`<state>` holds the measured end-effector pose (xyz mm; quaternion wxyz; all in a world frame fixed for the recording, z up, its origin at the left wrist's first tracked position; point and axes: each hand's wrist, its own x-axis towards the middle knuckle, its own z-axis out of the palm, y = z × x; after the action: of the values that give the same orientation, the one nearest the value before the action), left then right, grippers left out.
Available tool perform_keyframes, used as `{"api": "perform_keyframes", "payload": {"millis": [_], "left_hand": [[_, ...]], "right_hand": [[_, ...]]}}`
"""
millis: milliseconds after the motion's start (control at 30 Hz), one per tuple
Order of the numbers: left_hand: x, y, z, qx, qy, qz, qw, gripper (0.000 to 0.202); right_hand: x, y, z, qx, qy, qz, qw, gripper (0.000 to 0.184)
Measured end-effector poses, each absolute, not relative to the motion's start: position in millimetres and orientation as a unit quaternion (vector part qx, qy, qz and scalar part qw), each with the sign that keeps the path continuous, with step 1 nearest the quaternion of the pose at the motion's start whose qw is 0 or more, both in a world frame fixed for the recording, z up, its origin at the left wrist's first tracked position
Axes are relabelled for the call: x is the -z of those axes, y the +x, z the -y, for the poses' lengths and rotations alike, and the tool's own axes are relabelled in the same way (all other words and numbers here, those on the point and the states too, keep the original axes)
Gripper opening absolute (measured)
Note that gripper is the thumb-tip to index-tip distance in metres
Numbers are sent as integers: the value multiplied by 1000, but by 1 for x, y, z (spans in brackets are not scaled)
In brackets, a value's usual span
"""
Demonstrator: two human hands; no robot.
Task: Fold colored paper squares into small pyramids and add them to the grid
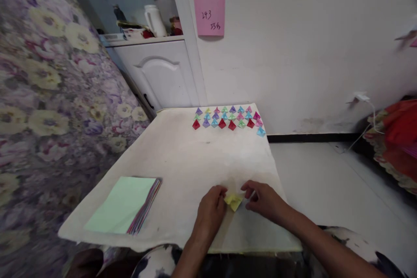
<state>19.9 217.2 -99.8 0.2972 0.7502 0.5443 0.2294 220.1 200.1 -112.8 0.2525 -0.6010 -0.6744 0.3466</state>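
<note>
Two dozen-odd folded shapes (228, 118) done, upper centre. Your left hand (211, 208) and right hand (265, 202) pinch a part-folded yellow piece (233, 201); sheet stack (125, 204), lower left, looks unused.

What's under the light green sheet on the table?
A stack of coloured paper sheets; only their fanned right edges show beneath the light green paper sheet. Their faces and count are covered.

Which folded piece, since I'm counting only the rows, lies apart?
The yellow piece, held between left hand and right hand near the person; the others sit in rows by the wall.
</note>
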Motion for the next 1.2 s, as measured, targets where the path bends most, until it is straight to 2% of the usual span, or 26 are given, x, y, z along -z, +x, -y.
{"api": "perform_keyframes", "payload": {"millis": [233, 333, 400, 533, 833, 1200], "left_hand": [[101, 25, -212, -223, 744, -527, 345, 35], [103, 23, -209, -211, 726, -523, 393, 33], [104, 22, -210, -213, 723, -538, 379, 30], [105, 23, -214, -228, 732, -553, 328, 24], [107, 37, -219, -221, 744, -555, 300, 15], [109, 46, -221, -196, 765, -548, 276, 20]], "right_hand": [[115, 207, -205, -339, -584, 676, 295, 30], [114, 210, -211, -320, -591, 670, 316, 29], [114, 214, -213, -311, -599, 666, 316, 29], [114, 220, -211, -307, -616, 667, 285, 25], [112, 205, -205, -283, -634, 687, 216, 14], [111, 195, -205, -223, -659, 698, 170, 8]]}}
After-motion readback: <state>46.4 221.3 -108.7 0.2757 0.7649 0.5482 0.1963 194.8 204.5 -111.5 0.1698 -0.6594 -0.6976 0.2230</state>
